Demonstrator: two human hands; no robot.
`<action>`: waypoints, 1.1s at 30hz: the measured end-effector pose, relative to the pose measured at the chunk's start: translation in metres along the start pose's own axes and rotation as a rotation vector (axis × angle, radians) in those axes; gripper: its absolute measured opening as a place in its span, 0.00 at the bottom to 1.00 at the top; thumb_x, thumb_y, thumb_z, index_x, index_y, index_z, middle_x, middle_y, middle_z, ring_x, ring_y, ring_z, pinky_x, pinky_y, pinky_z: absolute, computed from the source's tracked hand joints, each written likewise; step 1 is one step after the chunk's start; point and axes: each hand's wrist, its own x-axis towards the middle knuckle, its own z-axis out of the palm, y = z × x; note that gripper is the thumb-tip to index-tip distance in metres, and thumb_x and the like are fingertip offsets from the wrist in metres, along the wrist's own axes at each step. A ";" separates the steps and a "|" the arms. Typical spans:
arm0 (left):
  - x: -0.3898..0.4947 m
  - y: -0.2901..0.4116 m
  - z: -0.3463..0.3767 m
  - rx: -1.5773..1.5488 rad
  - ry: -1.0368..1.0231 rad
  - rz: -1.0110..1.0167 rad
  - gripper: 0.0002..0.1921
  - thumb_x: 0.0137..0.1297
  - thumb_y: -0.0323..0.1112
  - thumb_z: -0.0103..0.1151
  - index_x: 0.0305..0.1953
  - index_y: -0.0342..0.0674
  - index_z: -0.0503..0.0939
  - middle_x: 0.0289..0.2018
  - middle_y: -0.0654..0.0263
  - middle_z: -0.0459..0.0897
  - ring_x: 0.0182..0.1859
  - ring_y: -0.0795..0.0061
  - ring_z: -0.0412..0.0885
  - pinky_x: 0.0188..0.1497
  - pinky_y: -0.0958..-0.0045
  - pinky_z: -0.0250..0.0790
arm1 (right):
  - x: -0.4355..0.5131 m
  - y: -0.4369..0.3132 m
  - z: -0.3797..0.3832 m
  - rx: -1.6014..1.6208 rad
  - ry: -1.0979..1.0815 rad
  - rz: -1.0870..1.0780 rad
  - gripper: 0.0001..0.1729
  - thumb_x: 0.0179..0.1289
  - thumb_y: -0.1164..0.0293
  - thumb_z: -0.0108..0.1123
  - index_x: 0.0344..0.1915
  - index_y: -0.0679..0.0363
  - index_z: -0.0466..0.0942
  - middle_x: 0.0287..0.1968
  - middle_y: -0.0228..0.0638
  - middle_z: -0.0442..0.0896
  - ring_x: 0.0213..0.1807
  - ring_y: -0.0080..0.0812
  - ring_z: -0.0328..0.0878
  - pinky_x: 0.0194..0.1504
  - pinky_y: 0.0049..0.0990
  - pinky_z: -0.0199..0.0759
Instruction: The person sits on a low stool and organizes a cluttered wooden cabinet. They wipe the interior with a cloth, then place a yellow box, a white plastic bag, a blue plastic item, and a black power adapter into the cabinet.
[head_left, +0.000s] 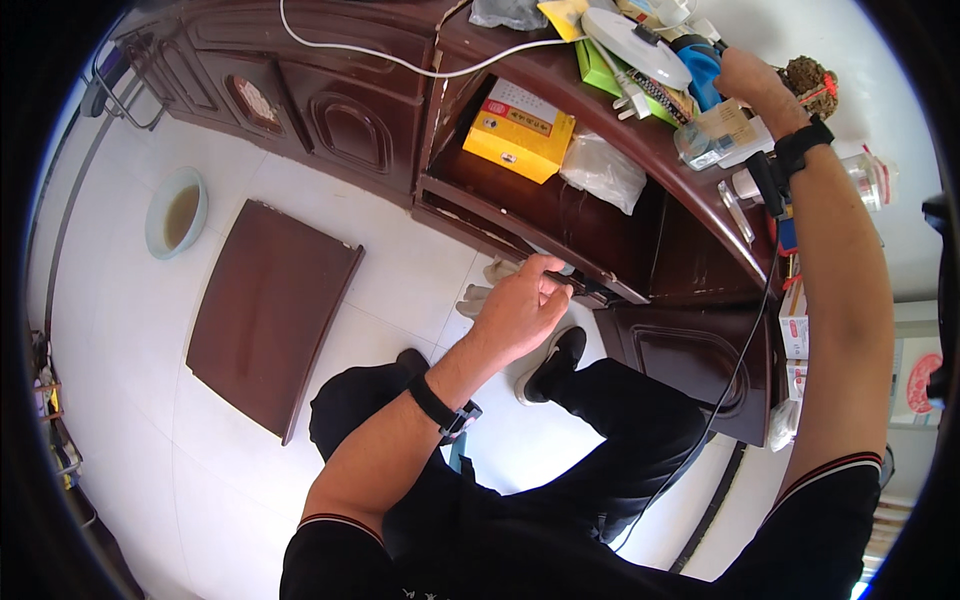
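My right hand (754, 79) is up on the cabinet top (517, 67), its fingers closed around a blue and black object (701, 71) whose full shape is hidden. Beside it lie a round white lid-like disc (637, 49), a white plug (634, 101) and a clear plastic package (716, 139). Lower down, my left hand (521, 300) hovers before the cabinet's lower rail, fingers loosely curled and nothing visible in them. Behind that hand, the open compartment holds a yellow box (521, 135) and a translucent plastic bag (604, 172).
A brown wooden panel (270, 315) lies on the tiled floor, with a pale bowl of brownish liquid (176, 214) beyond it. Light cloth-like items (474, 300) lie by the cabinet base. A cabinet door (690, 360) is near my knee. A white cord (390, 60) hangs across the front.
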 end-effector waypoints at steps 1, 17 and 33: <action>0.000 0.001 0.000 0.006 -0.002 0.000 0.22 0.80 0.37 0.57 0.67 0.32 0.70 0.47 0.52 0.91 0.47 0.64 0.92 0.51 0.67 0.81 | 0.002 0.000 0.002 -0.015 0.008 -0.004 0.16 0.61 0.68 0.68 0.45 0.67 0.89 0.49 0.57 0.90 0.52 0.57 0.90 0.54 0.48 0.84; -0.002 0.002 -0.005 0.040 -0.018 -0.013 0.25 0.79 0.41 0.59 0.67 0.30 0.70 0.45 0.51 0.91 0.47 0.64 0.92 0.50 0.67 0.81 | -0.004 0.011 -0.001 -0.051 0.207 -0.050 0.17 0.67 0.67 0.62 0.48 0.69 0.85 0.48 0.62 0.89 0.53 0.63 0.87 0.57 0.53 0.81; -0.005 0.005 -0.006 0.128 0.048 0.081 0.21 0.77 0.37 0.59 0.61 0.27 0.74 0.36 0.50 0.93 0.39 0.52 0.91 0.44 0.59 0.81 | 0.054 0.049 0.037 0.097 0.045 -0.008 0.24 0.63 0.59 0.74 0.37 0.76 0.85 0.34 0.63 0.88 0.42 0.63 0.89 0.47 0.50 0.80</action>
